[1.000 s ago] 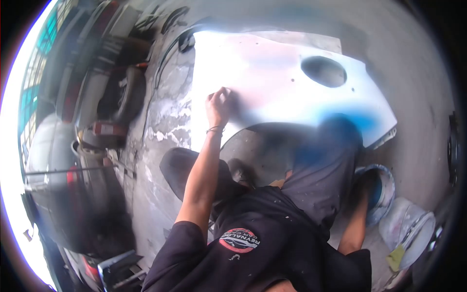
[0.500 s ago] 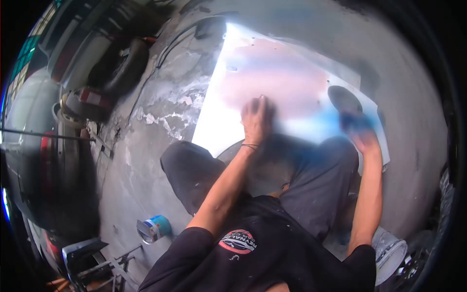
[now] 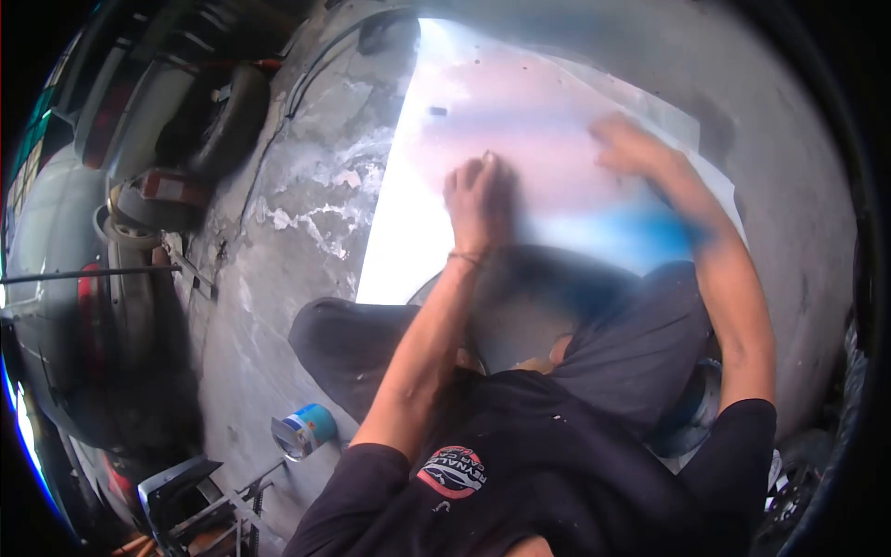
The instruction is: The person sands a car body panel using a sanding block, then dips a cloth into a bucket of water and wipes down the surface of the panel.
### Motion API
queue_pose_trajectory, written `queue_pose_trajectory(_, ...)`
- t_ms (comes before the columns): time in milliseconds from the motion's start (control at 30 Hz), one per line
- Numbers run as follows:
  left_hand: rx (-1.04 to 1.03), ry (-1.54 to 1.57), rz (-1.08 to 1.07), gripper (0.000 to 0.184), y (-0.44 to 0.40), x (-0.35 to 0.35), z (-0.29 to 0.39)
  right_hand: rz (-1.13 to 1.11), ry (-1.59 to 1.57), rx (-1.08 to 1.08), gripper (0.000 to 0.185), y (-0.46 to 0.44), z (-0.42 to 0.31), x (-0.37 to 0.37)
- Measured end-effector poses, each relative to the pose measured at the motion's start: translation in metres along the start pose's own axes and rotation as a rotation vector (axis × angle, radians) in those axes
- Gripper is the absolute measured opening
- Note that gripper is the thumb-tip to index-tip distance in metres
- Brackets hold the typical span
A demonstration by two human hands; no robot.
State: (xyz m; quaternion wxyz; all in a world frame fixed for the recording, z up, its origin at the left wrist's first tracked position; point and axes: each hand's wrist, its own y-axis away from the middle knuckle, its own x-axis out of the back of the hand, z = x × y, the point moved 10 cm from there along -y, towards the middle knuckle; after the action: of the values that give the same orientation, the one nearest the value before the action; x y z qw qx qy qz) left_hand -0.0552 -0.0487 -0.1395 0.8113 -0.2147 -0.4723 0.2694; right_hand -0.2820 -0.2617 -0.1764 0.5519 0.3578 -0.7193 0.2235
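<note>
On the floor [image 3: 251, 343] in front of the person's bent knees lies a wide white panel [image 3: 397, 237] w/ a pinkish patch [image 3: 548, 102]. L hand [image 3: 475, 200] is on the panel near its L side, fingers bent; can't tell if it's clamped on anything. R hand [image 3: 636, 148] is over the patch, blurry, apart from L hand; can't tell its grip or if it touches. Blue can [image 3: 306, 431] stands on the floor, L of L knee [image 3: 343, 348]. Dark hose [image 3: 306, 84] runs along the floor, L of the panel.
</note>
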Motion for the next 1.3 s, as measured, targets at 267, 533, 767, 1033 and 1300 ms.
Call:
queue_pose_trajectory(267,0.026,-0.018,-0.129,0.034,-0.066,-0.063,-0.017,0.213,0.035,-0.319,0.052,0.149,0.086,-0.071)
queue_pose_trajectory(533,-0.146,0.104,-0.216,0.051,-0.033,-0.082,0.036,0.311,-0.064,-0.529,0.063,0.150,0.038,-0.032)
queue_pose_trajectory(767,-0.222,0.147,-0.304,0.045,-0.053,-0.102,0.051,0.137,-0.187,-0.477,0.068,0.140,0.049,-0.038)
queue_pose_trajectory(1033,-0.346,0.148,-0.425,0.058,-0.029,-0.107,0.094,-0.451,-0.326,-0.446,0.055,0.115,0.073,0.013)
queue_pose_trajectory(1300,-0.390,0.135,-0.436,0.058,-0.029,-0.135,0.120,0.379,-0.283,-0.626,0.040,0.110,0.041,0.128)
